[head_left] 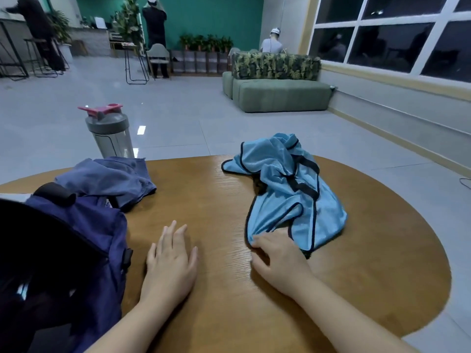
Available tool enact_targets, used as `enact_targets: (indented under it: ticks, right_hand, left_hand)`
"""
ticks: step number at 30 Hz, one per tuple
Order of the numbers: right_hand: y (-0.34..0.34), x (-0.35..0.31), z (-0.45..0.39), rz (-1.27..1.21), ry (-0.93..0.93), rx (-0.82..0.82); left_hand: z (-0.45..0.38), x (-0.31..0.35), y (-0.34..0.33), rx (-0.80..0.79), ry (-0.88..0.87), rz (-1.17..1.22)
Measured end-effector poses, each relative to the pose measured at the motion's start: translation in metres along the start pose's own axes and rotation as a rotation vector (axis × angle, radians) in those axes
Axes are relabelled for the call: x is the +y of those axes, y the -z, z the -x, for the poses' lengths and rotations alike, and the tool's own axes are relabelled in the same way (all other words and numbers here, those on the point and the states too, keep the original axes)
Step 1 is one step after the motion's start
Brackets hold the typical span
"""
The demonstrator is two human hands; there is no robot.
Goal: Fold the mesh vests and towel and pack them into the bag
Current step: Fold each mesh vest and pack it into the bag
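A crumpled light-blue mesh vest with black trim lies in a heap on the right half of the round wooden table. My right hand pinches the vest's near corner with curled fingers. Flat on the bare wood at the middle rests my left hand, fingers straight, holding nothing. A dark blue bag stands open at the left edge of the table, its inside dark. Behind it lies a rumpled purple-blue towel.
A grey shaker bottle with a red lid stands at the table's far left edge, behind the towel. Beyond the table are tiled floor, a green sofa, stools and several people far off.
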State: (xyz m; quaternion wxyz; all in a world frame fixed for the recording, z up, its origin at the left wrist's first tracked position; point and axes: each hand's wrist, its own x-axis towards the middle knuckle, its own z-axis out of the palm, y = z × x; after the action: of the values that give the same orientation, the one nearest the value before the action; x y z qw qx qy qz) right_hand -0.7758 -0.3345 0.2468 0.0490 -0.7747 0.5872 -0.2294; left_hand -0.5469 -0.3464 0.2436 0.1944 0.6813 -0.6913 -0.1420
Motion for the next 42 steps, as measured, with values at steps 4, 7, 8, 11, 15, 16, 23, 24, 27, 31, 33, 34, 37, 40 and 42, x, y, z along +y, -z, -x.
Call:
enact_targets:
  ticks: [4, 7, 8, 11, 15, 16, 23, 24, 27, 31, 33, 34, 37, 40, 42]
  right_hand:
    - [-0.002, -0.027, 0.021, -0.128, 0.233, -0.138]
    - [0.01, -0.031, 0.006, -0.332, 0.109, -0.092]
    - [0.014, -0.03, -0.003, -0.355, 0.072, 0.025]
    - [0.02, -0.019, -0.04, -0.272, -0.076, 0.257]
    - [0.013, 0.016, -0.07, 0.05, -0.514, -0.106]
    - [0.008, 0.021, -0.068, 0.092, -0.553, -0.213]
    - [0.003, -0.018, -0.027, -0.208, -0.057, -0.407]
    - [0.006, -0.023, -0.018, -0.33, -0.035, -0.415]
    - [0.012, -0.034, 0.004, -0.654, -0.101, -0.431]
    - [0.016, -0.037, 0.003, -0.962, -0.248, -0.253]
    - [0.012, -0.037, -0.004, -1.084, -0.375, -0.082]
    - [0.008, -0.037, -0.008, -1.06, -0.427, 0.016]
    - [-0.006, -0.034, -0.013, -0.72, -0.482, 0.261]
    - [-0.012, -0.033, -0.015, -0.535, -0.41, 0.291]
    - [-0.016, -0.03, -0.017, -0.465, -0.386, 0.246]
  left_hand:
    - [0.002, 0.0, 0.001, -0.018, -0.038, -0.024]
    - [0.005, 0.0, 0.002, -0.041, -0.111, -0.033]
    - [0.006, -0.001, 0.003, -0.05, -0.132, -0.034]
    - [0.006, -0.003, 0.003, -0.063, -0.167, -0.043]
    - [0.007, -0.003, 0.004, -0.072, -0.17, -0.029]
    - [0.007, -0.003, 0.005, -0.073, -0.169, -0.027]
    - [0.004, -0.007, 0.003, 0.012, -0.236, 0.101]
    - [0.004, -0.006, 0.004, 0.036, -0.251, 0.135]
    - [-0.001, -0.001, 0.009, 0.116, -0.215, 0.295]
    - [-0.025, 0.013, 0.02, 0.144, -0.276, 0.206]
    - [-0.037, 0.024, 0.022, 0.024, -0.295, 0.086]
    - [-0.042, 0.03, 0.022, -0.048, -0.293, 0.027]
    - [-0.048, 0.043, 0.014, -0.242, -0.235, -0.086]
    - [-0.046, 0.042, 0.004, -0.164, -0.271, -0.219]
    - [-0.044, 0.04, 0.004, -0.062, -0.291, -0.144]
